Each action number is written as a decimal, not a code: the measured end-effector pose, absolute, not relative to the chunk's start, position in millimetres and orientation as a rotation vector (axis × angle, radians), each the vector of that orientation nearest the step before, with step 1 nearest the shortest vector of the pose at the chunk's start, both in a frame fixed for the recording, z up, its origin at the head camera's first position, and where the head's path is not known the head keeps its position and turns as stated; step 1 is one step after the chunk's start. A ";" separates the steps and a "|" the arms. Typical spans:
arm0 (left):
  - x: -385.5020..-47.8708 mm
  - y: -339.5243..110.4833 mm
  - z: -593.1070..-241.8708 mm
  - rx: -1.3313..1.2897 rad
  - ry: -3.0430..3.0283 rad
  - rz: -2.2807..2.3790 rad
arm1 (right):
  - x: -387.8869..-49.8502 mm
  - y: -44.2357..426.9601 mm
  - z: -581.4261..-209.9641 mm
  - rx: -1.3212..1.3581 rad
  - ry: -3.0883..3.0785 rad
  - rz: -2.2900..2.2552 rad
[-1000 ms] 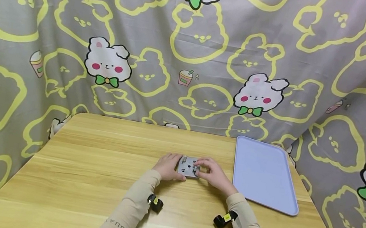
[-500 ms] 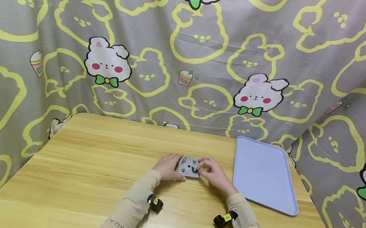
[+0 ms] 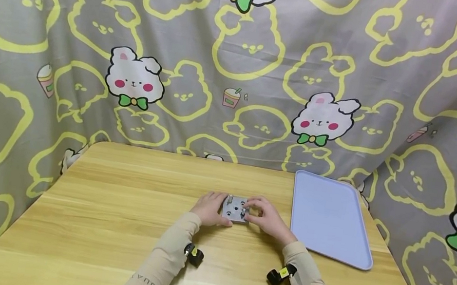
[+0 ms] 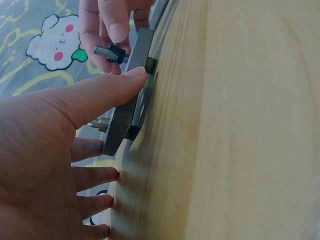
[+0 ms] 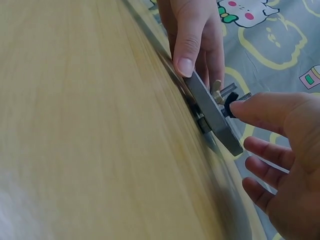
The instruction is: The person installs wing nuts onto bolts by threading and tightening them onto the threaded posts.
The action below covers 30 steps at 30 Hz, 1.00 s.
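A small grey metal plate (image 3: 235, 216) with several holes lies near the middle of the table, raised slightly on short feet. Two threaded bolts stand up from it. One carries a brass wing nut (image 5: 216, 92) at the far left; the other carries a black wing nut (image 5: 231, 104) on the right. My left hand (image 3: 208, 208) grips the plate's left side, thumb along the front edge. With thumb and index finger my right hand (image 3: 265, 219) pinches the black wing nut; in the right wrist view the index fingertip is hidden. Its other fingers are loosely bent beside the plate.
A pale blue tray (image 3: 330, 217) lies at the table's back right, beyond the right forearm. Behind the wooden table (image 3: 110, 223) hangs a grey patterned curtain (image 3: 183, 32). Each wrist wears a small black camera (image 3: 194, 254).
Half a second ago the right fingers were slightly farther right at the black wing nut; now they are back over it, much as one second ago. The left hand and plate stay put.
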State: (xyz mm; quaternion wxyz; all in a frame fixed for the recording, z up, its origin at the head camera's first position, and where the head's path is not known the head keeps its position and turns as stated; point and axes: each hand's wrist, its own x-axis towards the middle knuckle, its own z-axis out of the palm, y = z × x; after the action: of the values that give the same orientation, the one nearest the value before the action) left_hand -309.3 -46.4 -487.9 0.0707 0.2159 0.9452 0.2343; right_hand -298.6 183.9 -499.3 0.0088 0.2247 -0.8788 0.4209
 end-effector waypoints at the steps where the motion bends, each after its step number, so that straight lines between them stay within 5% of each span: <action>1: -309.3 -46.4 -487.8 0.649 2.843 0.703 | -298.7 183.7 -499.3 0.691 -2.744 1.323; 30: -308.9 -45.9 -488.2 0.645 2.836 0.695 | -299.3 184.0 -502.3 0.705 -2.731 1.309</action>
State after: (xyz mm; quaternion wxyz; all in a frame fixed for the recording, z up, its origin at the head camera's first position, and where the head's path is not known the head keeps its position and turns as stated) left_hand -308.9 -45.9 -488.2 0.0755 0.2149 0.9458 0.2316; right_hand -299.3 184.0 -502.3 0.0159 0.2266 -0.8782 0.4209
